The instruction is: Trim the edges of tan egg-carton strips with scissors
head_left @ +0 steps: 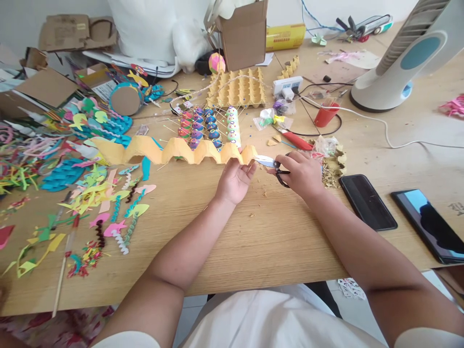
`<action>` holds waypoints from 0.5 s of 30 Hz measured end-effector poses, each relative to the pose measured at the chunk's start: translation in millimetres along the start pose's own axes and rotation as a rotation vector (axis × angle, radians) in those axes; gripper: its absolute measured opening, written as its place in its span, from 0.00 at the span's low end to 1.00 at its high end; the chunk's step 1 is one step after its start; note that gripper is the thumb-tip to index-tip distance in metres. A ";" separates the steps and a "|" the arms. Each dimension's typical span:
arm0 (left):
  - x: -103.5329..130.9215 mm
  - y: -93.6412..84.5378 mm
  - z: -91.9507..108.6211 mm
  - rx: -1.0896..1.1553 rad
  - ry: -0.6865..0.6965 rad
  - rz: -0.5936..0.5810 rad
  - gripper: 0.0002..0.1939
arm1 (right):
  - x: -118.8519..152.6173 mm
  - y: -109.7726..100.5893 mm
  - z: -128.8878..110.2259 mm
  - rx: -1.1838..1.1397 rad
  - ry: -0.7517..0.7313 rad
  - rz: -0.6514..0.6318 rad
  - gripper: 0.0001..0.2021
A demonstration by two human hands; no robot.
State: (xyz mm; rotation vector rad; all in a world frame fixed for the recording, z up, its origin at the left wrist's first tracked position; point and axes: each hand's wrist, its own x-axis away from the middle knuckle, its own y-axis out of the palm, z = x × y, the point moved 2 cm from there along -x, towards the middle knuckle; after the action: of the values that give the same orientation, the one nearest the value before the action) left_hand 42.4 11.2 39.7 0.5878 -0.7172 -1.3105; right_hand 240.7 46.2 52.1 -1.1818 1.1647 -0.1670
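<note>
A long wavy strip of yellow egg carton is held up above the table by my left hand, whose fingers grip its right end from below. My right hand is closed around the black handles of a pair of scissors. The blades meet the strip's right end. Behind the strip stand painted egg-carton caterpillars: a red one, a purple one, a dark blue one and a white dotted one, stuck with pins.
An uncut egg carton lies at the back. Right of my hands are carton scraps, a red cup, two phones and a white fan. Paper fish and pipe cleaners cover the left, near a wooden stick.
</note>
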 end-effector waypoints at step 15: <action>-0.5 -1.0 -0.4 0.019 -0.001 -0.054 0.15 | 0.3 -0.5 -1.5 -0.014 -0.029 -0.001 0.26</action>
State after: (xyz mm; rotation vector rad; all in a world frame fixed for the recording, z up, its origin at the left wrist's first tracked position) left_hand 42.0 11.5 38.6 0.6256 -0.7201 -1.3549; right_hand 240.0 44.9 52.4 -1.1930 1.1416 -0.1424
